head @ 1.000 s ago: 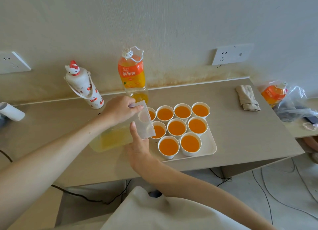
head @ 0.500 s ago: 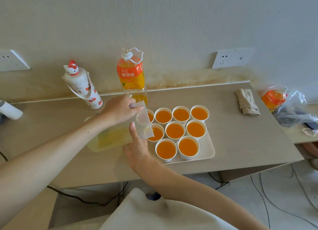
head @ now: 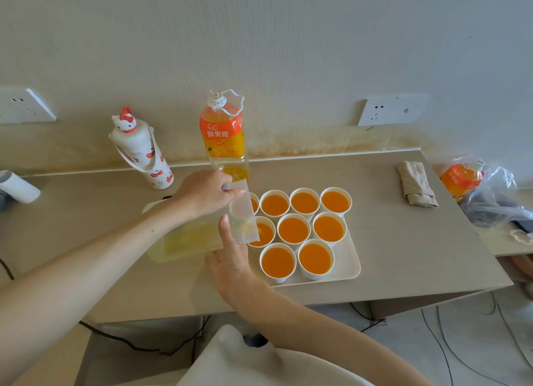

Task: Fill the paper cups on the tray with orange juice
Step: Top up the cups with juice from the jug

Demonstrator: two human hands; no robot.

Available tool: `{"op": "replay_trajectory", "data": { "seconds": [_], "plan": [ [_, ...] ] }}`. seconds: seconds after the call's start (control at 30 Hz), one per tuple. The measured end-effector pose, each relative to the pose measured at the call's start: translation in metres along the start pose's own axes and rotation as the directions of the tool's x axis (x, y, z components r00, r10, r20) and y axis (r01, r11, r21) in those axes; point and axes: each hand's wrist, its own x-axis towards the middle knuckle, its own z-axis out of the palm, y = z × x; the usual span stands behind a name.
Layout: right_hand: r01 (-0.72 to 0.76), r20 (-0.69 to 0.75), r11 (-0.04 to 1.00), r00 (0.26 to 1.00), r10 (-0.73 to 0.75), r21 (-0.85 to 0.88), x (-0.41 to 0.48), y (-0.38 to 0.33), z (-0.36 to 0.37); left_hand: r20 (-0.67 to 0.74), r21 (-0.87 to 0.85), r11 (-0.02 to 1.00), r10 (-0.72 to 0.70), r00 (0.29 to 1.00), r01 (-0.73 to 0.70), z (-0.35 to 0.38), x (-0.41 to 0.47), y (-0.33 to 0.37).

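Hardly anything has shifted in the last second: the left grip (head: pixel 207 193) stays curled over the top of the clear container (head: pixel 190 238), holding it tipped with its mouth over the leftmost paper cups (head: pixel 293 230), while the right grip (head: pixel 230 258) props it from below, forefinger straight against its end. The cups hold orange juice and stand on the white tray (head: pixel 350 267) on the surface (head: pixel 403 241), with the juice bottle (head: pixel 223 134) upright just behind the tray's left corner

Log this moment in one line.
left hand: grips tilted clear plastic jug; right hand: forefinger touches jug; white paper cups: juice-filled, on white tray
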Motion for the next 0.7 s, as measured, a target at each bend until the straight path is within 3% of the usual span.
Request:
{"op": "replay_trajectory", "data": {
  "seconds": [0.7],
  "plan": [
    [-0.003, 0.027, 0.999, 1.000, 0.004, -0.051, -0.008, -0.006, 0.003, 0.005, 0.023, 1.000, 0.003, 1.000, -0.003, 0.000, 0.004, -0.004]
  ]
}}
